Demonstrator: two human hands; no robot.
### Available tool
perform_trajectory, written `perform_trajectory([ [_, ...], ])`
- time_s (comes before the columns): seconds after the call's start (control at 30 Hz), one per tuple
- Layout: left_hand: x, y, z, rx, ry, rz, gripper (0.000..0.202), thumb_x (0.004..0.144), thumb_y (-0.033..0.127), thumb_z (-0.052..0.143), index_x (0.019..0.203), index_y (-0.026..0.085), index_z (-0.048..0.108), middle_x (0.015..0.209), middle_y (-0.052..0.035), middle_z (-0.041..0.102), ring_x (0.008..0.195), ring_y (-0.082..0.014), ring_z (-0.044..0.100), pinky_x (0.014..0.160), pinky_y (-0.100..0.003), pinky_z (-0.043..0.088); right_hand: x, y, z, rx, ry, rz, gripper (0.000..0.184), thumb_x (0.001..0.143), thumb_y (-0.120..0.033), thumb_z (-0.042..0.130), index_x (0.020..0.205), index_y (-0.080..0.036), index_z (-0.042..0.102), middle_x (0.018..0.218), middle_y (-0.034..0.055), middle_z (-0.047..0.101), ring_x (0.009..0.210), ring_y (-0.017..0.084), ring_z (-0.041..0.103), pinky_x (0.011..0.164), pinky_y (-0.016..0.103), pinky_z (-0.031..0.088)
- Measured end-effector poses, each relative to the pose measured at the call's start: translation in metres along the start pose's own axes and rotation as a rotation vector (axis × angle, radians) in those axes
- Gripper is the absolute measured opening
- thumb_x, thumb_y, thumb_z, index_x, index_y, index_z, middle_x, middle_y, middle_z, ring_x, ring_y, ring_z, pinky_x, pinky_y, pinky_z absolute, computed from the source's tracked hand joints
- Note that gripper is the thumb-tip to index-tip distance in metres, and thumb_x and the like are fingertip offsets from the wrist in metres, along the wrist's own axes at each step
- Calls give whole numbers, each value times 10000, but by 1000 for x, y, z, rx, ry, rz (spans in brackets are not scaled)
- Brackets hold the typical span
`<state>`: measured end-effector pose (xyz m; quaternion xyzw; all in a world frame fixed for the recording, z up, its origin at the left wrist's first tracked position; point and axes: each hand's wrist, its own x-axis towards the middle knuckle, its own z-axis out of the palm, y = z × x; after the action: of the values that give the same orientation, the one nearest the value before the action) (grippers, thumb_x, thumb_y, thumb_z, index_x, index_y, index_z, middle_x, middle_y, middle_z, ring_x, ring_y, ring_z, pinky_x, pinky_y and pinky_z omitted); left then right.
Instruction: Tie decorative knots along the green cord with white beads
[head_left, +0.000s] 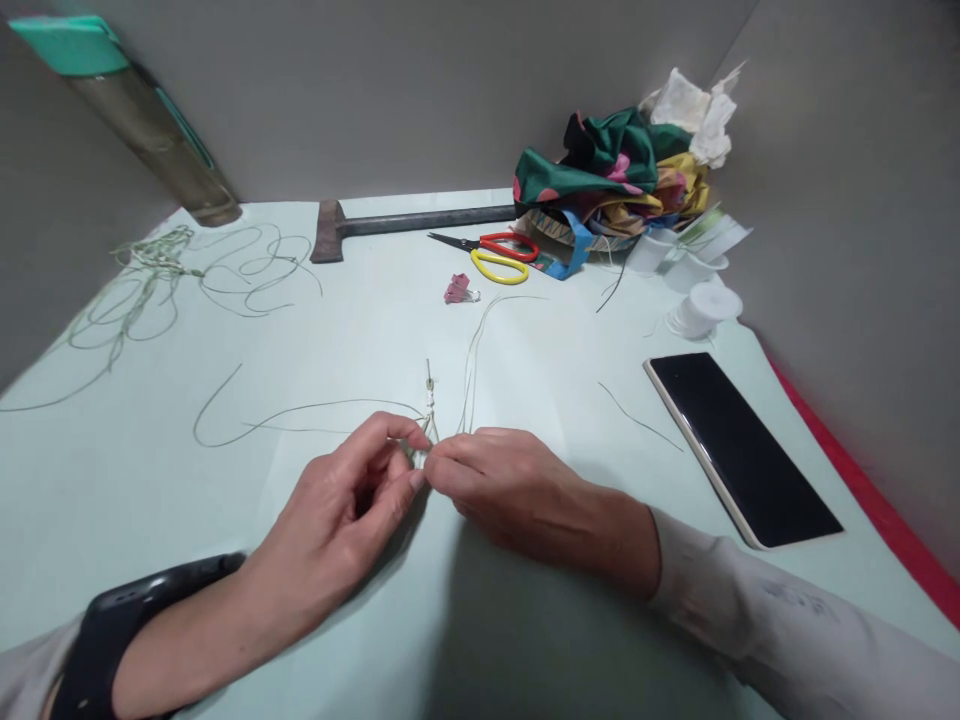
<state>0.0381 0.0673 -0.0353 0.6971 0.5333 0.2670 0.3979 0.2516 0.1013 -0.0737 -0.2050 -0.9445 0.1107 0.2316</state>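
My left hand (341, 520) and my right hand (517, 495) meet at the middle of a pale green table (225, 500). Both pinch a thin pale green cord (300, 412) where it is knotted. A short knotted piece with small white beads (430, 395) sticks up just beyond my fingertips. One strand runs left across the table, and another strand (476, 345) runs away toward the back. My left wrist wears a black watch (124, 620). The knot itself is mostly hidden by my fingers.
A black phone (739, 445) lies at the right. Red-and-yellow scissors (499, 255), a pink clip (457, 290), a hammer (390, 225), a cloth pile (622, 175) and white spools (705, 305) sit at the back. Tangled cord (157, 280) and a bottle (142, 120) are at back left.
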Motion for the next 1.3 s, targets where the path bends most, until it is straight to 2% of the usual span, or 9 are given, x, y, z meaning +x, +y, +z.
perform_trajectory([
  [0.27,1,4,-2,-3,-71,13,263,993,345,540,863,227,736,749,-6,716,673,-162,606,603,-261,446,3,-2,-6,-37,-43,136,175,979,-73,425,1000,-198,545,828,5,636,664,158,516,604,329,339],
  [0.43,3,1,-3,-106,-102,-111,306,973,447,570,841,227,737,774,-37,704,688,-183,581,528,-259,401,6,0,-7,11,-69,208,156,1047,-158,420,1006,-195,566,875,11,680,695,141,556,592,305,348],
  [0.5,4,1,-3,-155,-110,-163,329,956,488,593,811,222,721,750,-34,665,657,-170,540,521,-255,392,6,1,-11,39,-31,226,169,1065,-163,417,1066,-181,585,962,37,712,802,144,616,662,288,417],
  [0.63,3,2,-3,-237,-120,-244,338,941,517,622,811,217,708,718,-17,595,628,-148,472,540,-253,372,2,-6,-26,64,187,258,236,1040,-92,432,1154,-178,620,1187,79,720,1020,161,653,786,278,482],
  [0.73,1,3,-3,-292,-138,-294,368,943,553,632,806,217,693,679,2,524,607,-137,414,522,-242,331,-2,-17,-33,11,227,278,244,1031,-97,454,1040,-225,661,1069,5,724,890,125,641,669,254,442],
  [0.83,-1,2,-3,-343,-150,-321,401,931,590,649,802,212,682,684,6,487,631,-141,400,539,-242,333,-1,-26,-28,-32,171,252,227,1062,-178,488,924,-229,661,827,-31,664,693,108,559,581,267,390],
  [0.97,-2,-1,-3,-315,-133,-287,394,949,564,622,788,206,662,690,5,477,642,-143,409,549,-247,356,2,-27,-19,-103,140,152,322,1076,-139,429,867,-188,670,743,-18,616,636,122,486,569,299,369],
  [1.1,-2,1,-3,-257,-116,-228,379,942,532,594,761,204,650,653,16,470,605,-135,410,520,-234,365,2,-25,-17,-170,176,93,315,1050,-84,406,956,-158,697,860,26,688,696,152,500,579,318,370],
  [1.3,-3,8,1,-70,-42,-83,277,955,385,564,780,216,696,658,9,612,580,-131,483,512,-223,379,-3,-26,-15,-126,182,93,214,962,-47,484,990,-178,652,943,30,700,749,165,535,583,323,388],
])
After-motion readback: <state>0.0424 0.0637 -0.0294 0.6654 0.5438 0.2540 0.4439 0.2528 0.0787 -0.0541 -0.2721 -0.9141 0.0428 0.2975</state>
